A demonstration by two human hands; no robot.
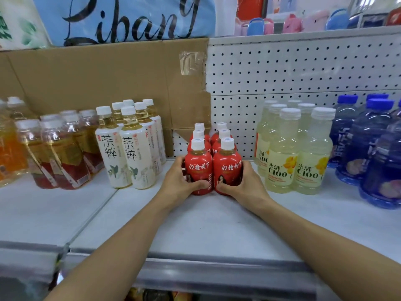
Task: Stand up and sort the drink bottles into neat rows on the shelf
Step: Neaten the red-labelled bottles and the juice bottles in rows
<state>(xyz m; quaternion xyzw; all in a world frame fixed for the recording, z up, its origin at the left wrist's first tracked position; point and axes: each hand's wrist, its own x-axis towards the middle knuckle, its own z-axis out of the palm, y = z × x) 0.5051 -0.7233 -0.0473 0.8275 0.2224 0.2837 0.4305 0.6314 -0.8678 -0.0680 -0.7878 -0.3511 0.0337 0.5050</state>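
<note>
Several small red bottles with white caps stand in two rows at the middle of the white shelf. My left hand grips the front left red bottle, thumb across its lower front. My right hand grips the front right red bottle the same way. Both bottles stand upright, touching each other.
White tea bottles stand left of the red ones, amber tea bottles further left. Pale yellow C100 bottles stand on the right, then blue bottles. Cardboard and pegboard back the shelf.
</note>
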